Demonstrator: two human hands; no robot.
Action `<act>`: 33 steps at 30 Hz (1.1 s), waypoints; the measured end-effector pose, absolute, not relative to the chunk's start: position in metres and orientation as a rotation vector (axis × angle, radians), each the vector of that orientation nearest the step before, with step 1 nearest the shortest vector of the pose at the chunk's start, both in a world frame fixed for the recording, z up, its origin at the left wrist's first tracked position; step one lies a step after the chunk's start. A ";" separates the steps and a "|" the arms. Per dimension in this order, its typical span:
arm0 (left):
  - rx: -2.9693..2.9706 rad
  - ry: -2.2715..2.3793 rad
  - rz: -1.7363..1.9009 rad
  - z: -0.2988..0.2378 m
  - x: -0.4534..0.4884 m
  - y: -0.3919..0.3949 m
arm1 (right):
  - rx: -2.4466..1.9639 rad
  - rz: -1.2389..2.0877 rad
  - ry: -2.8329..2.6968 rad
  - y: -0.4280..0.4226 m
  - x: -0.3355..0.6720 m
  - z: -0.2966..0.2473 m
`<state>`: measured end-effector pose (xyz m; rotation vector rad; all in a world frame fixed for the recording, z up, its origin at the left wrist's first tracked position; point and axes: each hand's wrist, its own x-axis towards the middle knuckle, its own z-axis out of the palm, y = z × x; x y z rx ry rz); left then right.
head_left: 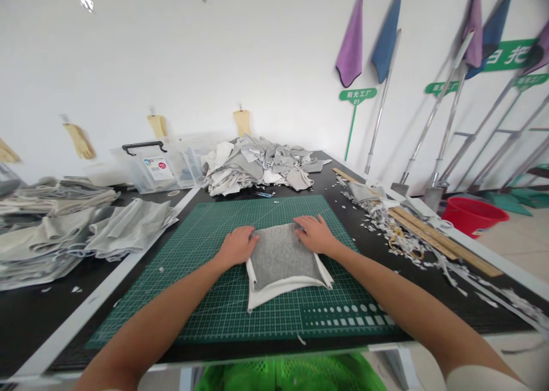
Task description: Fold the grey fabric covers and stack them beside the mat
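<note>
A folded grey cloth with a white underside lies on the green cutting mat. My left hand rests on the cloth's left far corner, fingers curled over the edge. My right hand presses flat on the right far corner, fingers stretched out. Neither hand lifts the cloth off the mat.
A loose heap of grey and white cloth pieces sits behind the mat. Stacks of folded cloths lie at left. Clear plastic boxes stand at the back. Wooden rulers and fabric scraps lie at right; a red basin sits on the floor.
</note>
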<state>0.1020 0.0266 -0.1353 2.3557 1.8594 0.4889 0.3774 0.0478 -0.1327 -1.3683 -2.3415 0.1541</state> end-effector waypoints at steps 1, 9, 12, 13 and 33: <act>2.377 1.846 0.487 -0.136 0.101 0.026 | -1.328 0.165 -2.380 0.050 0.381 -0.133; 2.480 1.825 0.419 -0.137 0.096 0.024 | -1.093 0.192 -2.480 0.064 0.397 -0.141; 2.539 1.816 0.433 -0.133 0.098 0.021 | -1.098 0.175 -2.442 0.064 0.395 -0.141; 2.550 1.820 0.436 -0.132 0.098 0.020 | -1.102 0.162 -2.432 0.064 0.394 -0.141; 1.606 1.461 1.294 -0.126 0.110 0.024 | -1.295 0.379 -2.240 0.056 0.386 -0.135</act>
